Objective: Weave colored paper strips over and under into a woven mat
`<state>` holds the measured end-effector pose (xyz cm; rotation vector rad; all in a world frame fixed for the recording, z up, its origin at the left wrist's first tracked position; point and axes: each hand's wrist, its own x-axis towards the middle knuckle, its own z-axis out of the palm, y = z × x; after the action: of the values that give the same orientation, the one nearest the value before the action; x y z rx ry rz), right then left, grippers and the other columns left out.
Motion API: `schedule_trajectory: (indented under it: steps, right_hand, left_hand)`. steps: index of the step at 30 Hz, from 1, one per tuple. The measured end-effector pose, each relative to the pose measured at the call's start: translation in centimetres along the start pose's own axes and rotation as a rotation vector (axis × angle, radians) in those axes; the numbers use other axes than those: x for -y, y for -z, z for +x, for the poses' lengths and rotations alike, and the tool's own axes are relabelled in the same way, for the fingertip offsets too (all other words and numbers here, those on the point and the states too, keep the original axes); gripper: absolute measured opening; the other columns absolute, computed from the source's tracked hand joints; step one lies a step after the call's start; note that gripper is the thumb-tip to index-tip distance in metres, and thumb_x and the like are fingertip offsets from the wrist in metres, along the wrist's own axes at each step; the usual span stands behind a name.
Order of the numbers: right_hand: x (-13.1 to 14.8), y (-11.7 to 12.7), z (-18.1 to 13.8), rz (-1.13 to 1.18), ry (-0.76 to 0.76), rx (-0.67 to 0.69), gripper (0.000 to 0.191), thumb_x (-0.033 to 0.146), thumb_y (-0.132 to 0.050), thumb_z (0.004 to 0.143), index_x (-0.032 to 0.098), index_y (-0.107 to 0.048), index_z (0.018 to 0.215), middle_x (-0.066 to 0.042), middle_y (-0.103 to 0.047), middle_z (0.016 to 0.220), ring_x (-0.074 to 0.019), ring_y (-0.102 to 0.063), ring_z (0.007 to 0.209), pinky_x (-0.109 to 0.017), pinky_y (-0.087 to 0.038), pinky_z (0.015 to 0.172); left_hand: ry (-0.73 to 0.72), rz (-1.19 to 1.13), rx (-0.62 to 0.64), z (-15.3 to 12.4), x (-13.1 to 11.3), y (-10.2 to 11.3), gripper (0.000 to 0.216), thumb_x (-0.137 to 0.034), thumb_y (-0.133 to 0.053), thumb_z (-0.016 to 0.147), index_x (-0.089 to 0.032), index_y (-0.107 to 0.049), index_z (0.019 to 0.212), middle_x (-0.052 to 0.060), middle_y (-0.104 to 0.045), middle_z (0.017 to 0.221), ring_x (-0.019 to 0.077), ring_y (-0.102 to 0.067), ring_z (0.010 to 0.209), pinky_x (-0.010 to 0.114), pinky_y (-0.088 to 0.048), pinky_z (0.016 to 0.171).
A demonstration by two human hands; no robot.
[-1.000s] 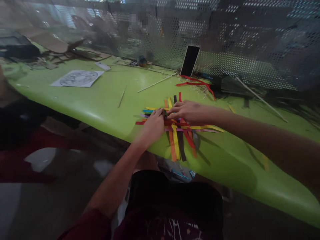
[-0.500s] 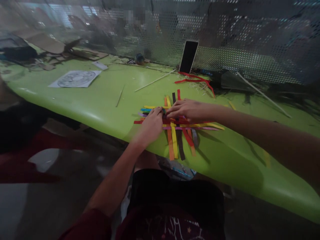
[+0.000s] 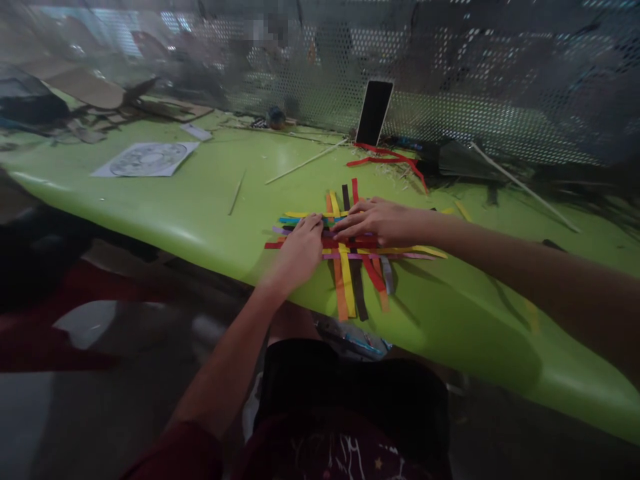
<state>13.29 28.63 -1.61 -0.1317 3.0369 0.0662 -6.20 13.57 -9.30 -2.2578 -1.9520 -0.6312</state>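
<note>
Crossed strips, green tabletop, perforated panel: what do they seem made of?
Coloured strips: matte, probably paper or thin felt, being flat and even-coloured. Green tabletop: smooth, glossy, perhaps plastic or painted, from the highlight near its edge. Perforated panel: greyish, possibly metal, from its regular holes; too dim to be sure.

Green table [image 3: 450, 313] sweeping right across the view, its rounded near edge catching a pale glare [image 3: 173, 230] on the left; behind it stands a grey panel [image 3: 320, 73] peppered with small holes, bluish light [image 3: 110, 33] showing through up top, and below, the floor [image 3: 125, 413] lies dim and grey
</note>
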Motion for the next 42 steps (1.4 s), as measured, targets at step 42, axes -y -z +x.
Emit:
schedule_trajectory:
  steps: [42]
  right_hand:
    - [2.4, 3.8, -0.7, 0.152, -0.689, -0.117, 0.025, 0.021, -0.063, 0.092, 0.017, -0.077, 0.113, -0.012, -0.079, 0.115, -0.0253, -0.072, 0.102, -0.031, -0.051, 0.087]
  left_hand:
    - [0.066, 0.213, 0.041, 2.2, -2.7, 0.9, 0.031, -0.028, -0.050, 0.105, -0.012, -0.065, 0.127, 0.017, -0.066, 0.129, 0.0320, -0.059, 0.122, 0.045, -0.045, 0.110]
